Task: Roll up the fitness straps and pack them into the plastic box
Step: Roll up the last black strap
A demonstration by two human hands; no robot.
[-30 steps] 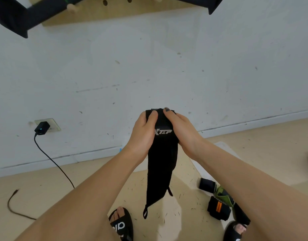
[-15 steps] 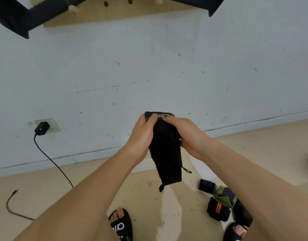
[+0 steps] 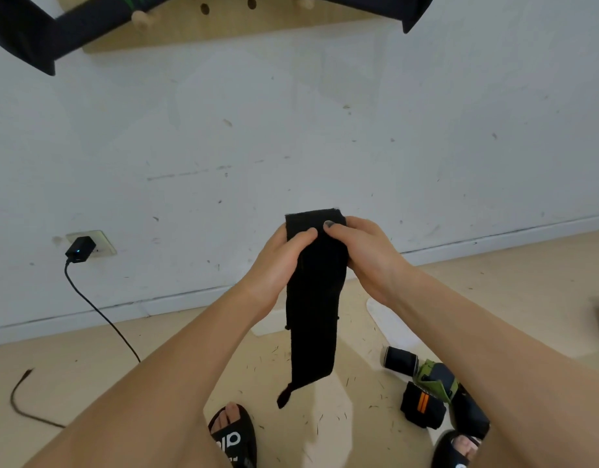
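Head view: left hand (image 3: 278, 261) and right hand (image 3: 365, 255) both pinch the top end of the black strap (image 3: 313, 298), which hangs above the floor (image 3: 494, 298); the roll may start crooked, since the loose tail dangles free

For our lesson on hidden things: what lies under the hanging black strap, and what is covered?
Under the black strap lies tan floor with dark specks; the part straight behind it is covered. Both hands, left hand and right hand, pinch its top.
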